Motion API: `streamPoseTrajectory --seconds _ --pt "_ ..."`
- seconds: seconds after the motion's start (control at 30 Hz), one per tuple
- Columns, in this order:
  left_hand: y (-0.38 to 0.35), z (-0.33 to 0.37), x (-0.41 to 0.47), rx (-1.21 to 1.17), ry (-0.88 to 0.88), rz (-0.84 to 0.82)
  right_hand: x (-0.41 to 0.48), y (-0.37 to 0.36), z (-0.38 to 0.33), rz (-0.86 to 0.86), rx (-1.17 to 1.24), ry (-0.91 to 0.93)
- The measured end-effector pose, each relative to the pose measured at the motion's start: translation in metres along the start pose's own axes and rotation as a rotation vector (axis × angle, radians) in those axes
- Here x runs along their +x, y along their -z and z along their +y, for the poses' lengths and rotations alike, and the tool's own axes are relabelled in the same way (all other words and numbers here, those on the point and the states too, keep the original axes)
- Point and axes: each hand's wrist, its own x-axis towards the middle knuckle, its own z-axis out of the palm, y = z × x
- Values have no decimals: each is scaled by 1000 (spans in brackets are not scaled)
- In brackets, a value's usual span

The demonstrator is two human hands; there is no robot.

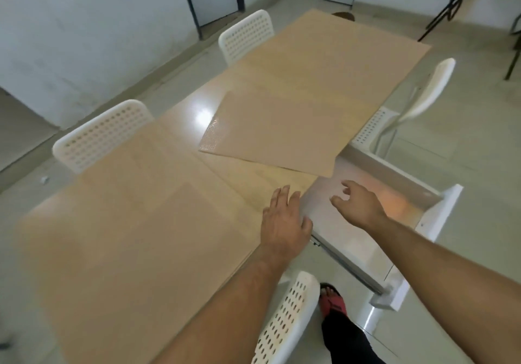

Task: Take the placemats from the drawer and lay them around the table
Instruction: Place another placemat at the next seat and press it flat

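A tan placemat (pixel 276 132) lies tilted on the light wooden table (pixel 135 222), and one corner of it hangs over the table's right edge above the drawer. The white drawer (pixel 366 239) is pulled out from the table's right side, and its pale bottom is in view. My left hand (pixel 283 222) lies flat on the table edge beside the drawer, holding nothing. Over the drawer's inside hovers my right hand (pixel 359 203), fingers spread and empty. The frame is blurred.
White perforated chairs stand around the table: two on the far side (pixel 101 135) (pixel 246 36), one on the right (pixel 417 101), one close below me (pixel 287 321). My foot in a red sandal (pixel 334 300) is on the tiled floor.
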Motion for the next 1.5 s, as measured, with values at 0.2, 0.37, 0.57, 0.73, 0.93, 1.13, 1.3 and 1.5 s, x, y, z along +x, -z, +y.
streamPoseTrajectory --seconds 0.2,0.37,0.57,0.73,0.93,1.13,1.3,1.5 --pt "-32 34 97 111 13 -145 76 9 14 -70 47 4" --pt "-68 42 154 331 15 -146 130 4 25 -185 245 -103" --pt "-74 39 176 446 4 -94 150 4 21 -247 604 -236" --pt "-56 43 185 395 -23 -121 150 11 11 -253 727 -303" --pt "-55 40 197 325 88 -92 151 16 9 -198 681 -327" --pt "-44 35 203 107 203 -103 152 21 9 -145 638 -281" --pt "-33 26 205 -398 331 -125 149 25 0 -173 665 -301" --pt "-24 27 200 -547 222 10 155 37 -15 -278 863 -444"
